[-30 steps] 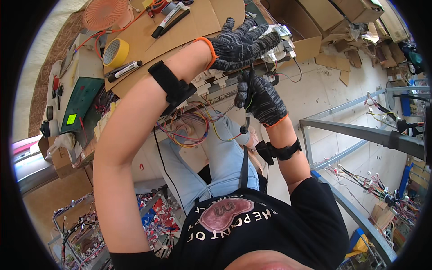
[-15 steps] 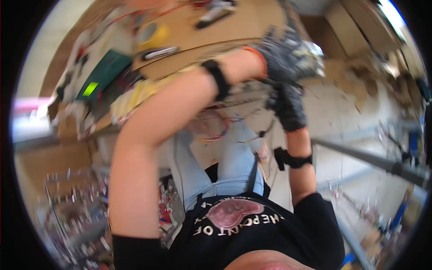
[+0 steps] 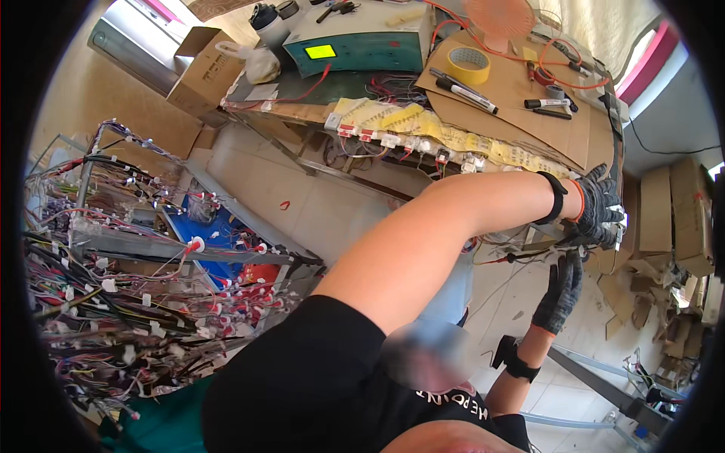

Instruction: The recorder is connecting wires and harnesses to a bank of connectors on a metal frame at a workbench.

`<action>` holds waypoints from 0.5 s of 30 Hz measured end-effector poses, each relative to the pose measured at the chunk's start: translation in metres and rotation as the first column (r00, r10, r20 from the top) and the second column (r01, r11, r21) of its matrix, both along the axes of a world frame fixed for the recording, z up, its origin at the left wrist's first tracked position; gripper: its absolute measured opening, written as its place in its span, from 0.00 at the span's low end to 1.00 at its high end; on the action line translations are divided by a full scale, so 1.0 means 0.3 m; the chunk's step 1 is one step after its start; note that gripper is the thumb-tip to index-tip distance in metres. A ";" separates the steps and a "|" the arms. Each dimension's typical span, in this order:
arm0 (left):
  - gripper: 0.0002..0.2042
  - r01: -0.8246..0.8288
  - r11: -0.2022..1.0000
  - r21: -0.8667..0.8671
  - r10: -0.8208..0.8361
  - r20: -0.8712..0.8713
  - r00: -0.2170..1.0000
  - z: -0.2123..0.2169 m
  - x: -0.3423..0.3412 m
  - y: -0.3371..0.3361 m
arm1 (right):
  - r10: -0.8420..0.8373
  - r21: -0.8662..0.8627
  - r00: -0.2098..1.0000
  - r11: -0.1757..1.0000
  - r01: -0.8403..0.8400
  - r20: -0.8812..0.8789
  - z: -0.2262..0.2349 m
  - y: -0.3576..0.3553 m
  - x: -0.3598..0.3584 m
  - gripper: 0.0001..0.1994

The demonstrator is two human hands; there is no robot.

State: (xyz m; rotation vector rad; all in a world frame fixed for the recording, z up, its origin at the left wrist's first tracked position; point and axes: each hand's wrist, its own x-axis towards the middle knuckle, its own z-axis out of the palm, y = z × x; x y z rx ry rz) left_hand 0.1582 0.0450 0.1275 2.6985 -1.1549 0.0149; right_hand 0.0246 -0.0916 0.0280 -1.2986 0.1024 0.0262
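Grip unclear on two gloved hands, left hand (image 3: 599, 205) and right hand (image 3: 560, 291), at one wire bundle (image 3: 529, 253).

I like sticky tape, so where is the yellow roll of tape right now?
The yellow tape roll lies on the brown cardboard sheet near the top of the head view, just left of the black markers and below the orange fan.

A worker wears dark knit gloves with orange cuffs on both hands, the left hand (image 3: 600, 205) and the right hand (image 3: 560, 291), black straps around each wrist, a black short-sleeved T-shirt with pale lettering, and light blue jeans.
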 end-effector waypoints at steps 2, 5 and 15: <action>0.30 0.021 1.000 0.000 -0.021 0.080 0.997 -0.043 0.017 -0.013 | -0.063 -0.099 0.998 0.993 0.062 -0.007 0.036 0.007 -0.079 0.19; 0.36 -0.027 0.990 -0.139 0.063 0.264 0.962 -0.020 -0.002 -0.011 | -0.056 -0.128 0.998 0.990 0.059 0.023 0.079 0.047 -0.180 0.16; 0.31 -0.082 0.062 -0.995 0.700 -0.015 0.714 -0.308 -0.802 0.576 | 0.690 0.046 0.698 0.717 -0.696 -0.190 0.104 0.576 -0.261 0.11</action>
